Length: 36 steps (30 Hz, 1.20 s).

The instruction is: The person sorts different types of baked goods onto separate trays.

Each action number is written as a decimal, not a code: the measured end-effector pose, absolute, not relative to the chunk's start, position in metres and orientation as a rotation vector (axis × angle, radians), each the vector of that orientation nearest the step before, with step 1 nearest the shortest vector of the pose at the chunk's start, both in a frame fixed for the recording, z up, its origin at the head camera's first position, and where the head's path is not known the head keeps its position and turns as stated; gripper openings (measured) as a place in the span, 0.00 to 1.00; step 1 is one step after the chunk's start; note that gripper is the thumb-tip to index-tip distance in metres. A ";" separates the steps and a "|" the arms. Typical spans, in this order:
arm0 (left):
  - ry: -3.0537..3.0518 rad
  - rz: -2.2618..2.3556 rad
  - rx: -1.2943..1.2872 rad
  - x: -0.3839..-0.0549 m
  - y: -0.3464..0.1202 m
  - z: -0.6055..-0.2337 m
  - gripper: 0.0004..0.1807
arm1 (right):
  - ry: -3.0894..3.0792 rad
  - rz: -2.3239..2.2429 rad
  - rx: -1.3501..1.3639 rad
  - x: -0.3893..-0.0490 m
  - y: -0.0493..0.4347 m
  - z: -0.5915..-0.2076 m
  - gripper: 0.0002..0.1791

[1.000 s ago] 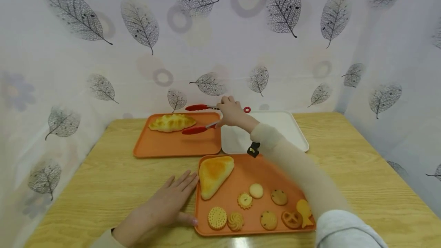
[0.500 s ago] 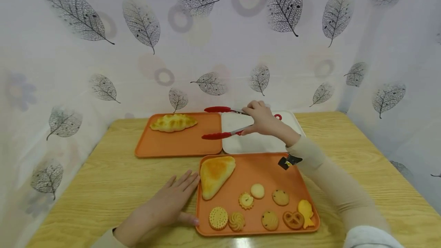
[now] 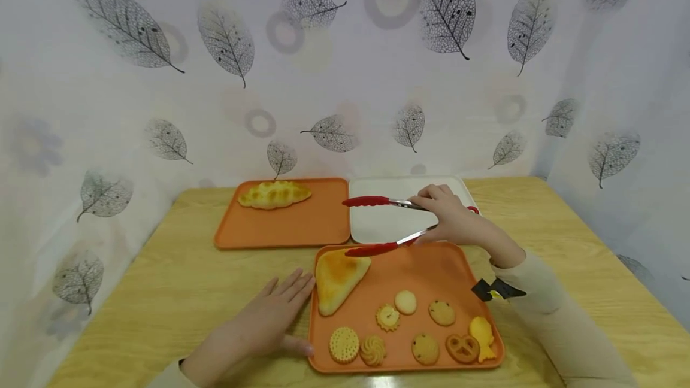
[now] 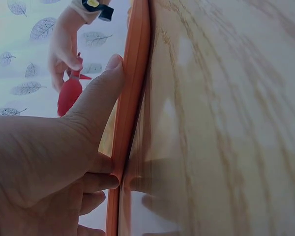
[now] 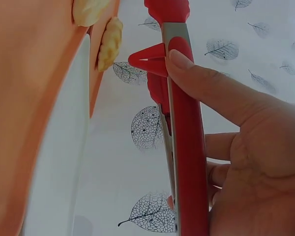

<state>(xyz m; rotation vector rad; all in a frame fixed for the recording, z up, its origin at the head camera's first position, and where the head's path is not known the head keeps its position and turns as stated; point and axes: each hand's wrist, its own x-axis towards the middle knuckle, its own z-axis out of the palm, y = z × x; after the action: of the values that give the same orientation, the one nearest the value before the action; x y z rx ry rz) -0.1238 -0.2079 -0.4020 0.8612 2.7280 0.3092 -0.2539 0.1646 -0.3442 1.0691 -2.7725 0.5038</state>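
Note:
My right hand (image 3: 455,217) grips a pair of red-tipped metal tongs (image 3: 372,250), thumb on one arm and fingers on the other. The tong arms are spread apart with nothing between them. In the head view their lower tip overlaps the top corner of a triangular bread (image 3: 336,286), while the upper tip overlaps the white tray. The right wrist view shows the thumb on the red handle (image 5: 189,147). My left hand (image 3: 264,322) lies with straight fingers at the left rim of the front orange tray (image 3: 426,274); in the left wrist view its thumb (image 4: 101,98) touches that rim.
Several cookies lie on the front tray, among them a pretzel (image 3: 462,348) and a fish-shaped one (image 3: 481,337). Behind it, a second orange tray (image 3: 280,229) bears a long bread (image 3: 275,194), beside a white tray (image 3: 377,220). A leaf-print cloth (image 3: 345,76) hangs behind the wooden table (image 3: 162,292).
My right hand has carried the tongs rightward and nearer, away from the long bread on the back orange tray toward the front tray. My left hand stays put.

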 end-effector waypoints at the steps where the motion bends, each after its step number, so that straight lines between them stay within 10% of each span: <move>1: 2.729 0.305 0.861 -0.123 -0.207 -0.402 0.64 | -2.759 0.494 1.088 -0.253 0.167 -0.346 0.43; 36: 2.740 0.297 0.853 -0.129 -0.210 -0.401 0.64 | -2.755 0.231 1.304 -0.241 0.146 -0.362 0.38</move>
<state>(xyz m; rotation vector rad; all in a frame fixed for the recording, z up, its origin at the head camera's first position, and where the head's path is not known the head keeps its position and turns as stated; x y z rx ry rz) -0.1291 -0.2102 -0.4008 0.8525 2.7403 0.2972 -0.2413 0.1461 -0.3616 1.3045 -2.7545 0.2312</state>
